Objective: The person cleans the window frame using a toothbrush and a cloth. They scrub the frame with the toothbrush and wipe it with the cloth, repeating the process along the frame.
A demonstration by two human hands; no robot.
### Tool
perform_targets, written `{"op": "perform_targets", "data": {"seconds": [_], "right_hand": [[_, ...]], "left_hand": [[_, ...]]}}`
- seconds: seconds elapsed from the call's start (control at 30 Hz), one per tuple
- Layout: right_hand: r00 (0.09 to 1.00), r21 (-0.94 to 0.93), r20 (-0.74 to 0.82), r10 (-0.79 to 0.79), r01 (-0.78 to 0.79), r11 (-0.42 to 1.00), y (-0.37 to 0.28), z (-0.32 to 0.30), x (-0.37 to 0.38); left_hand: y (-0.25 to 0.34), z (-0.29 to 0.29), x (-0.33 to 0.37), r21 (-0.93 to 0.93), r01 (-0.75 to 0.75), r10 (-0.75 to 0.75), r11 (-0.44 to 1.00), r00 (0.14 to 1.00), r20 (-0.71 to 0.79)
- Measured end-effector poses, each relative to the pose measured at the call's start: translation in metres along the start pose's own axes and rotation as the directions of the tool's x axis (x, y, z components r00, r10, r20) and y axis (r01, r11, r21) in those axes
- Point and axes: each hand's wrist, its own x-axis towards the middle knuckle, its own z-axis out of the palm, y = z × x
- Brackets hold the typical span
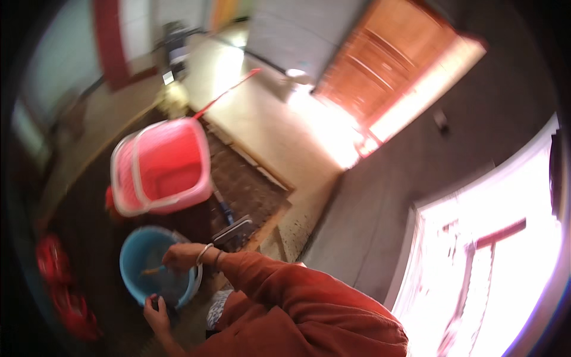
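Observation:
A light blue bucket (pixel 135 243) stands low in front of me, with greyish liquid or a pale bottom inside. My right hand (pixel 180 257), with bangles at the wrist, is over its opening with the fingers closed. A thin yellow-orange stick-like thing (pixel 153 271) runs out from these fingers toward the bucket's middle; its kind is blurred. My left hand (pixel 157 316) is at the bucket's near rim, fingers bent around a small dark thing I cannot make out.
Beyond the bucket stands a pink laundry basket (pixel 128 184) with a white rim and handle. A red stick (pixel 229 93) leans behind it. Red shoes (pixel 56 262) lie at left. A blue-handled tool (pixel 226 211) lies right of the basket. A wooden door (pixel 386 56) is far right.

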Motion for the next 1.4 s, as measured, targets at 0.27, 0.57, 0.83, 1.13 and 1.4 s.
{"op": "perform_targets", "data": {"seconds": [0.27, 0.57, 0.83, 1.13, 1.4], "right_hand": [[0.788, 0.427, -0.587, -0.187, 0.498, 0.755, -0.085, -0.073, -0.290], [-0.349, 0.223, -0.876, 0.332, 0.319, 0.921, -0.168, -0.056, -0.514], [-0.769, 0.724, -0.636, 0.054, -0.571, 0.387, -0.178, 0.034, -0.622], [-0.601, 0.624, -0.781, 0.173, -0.766, 0.156, -0.105, -0.001, -0.656], [-0.543, 0.550, -0.816, 0.199, -0.835, -0.022, -0.091, -0.026, -0.662]], "left_hand": [[0.209, 0.108, 0.034, -0.131, -0.425, 0.436, 0.895, 0.778, 0.453], [0.337, 0.261, -0.001, -0.389, -0.559, 0.603, 0.732, 0.267, 0.752], [0.396, 0.384, -0.030, -0.552, -0.543, 0.602, 0.633, -0.102, 0.792], [0.441, 0.451, -0.050, -0.558, -0.610, 0.522, 0.563, -0.262, 0.812], [0.415, 0.472, -0.059, -0.525, -0.648, 0.440, 0.552, -0.309, 0.843]]}}
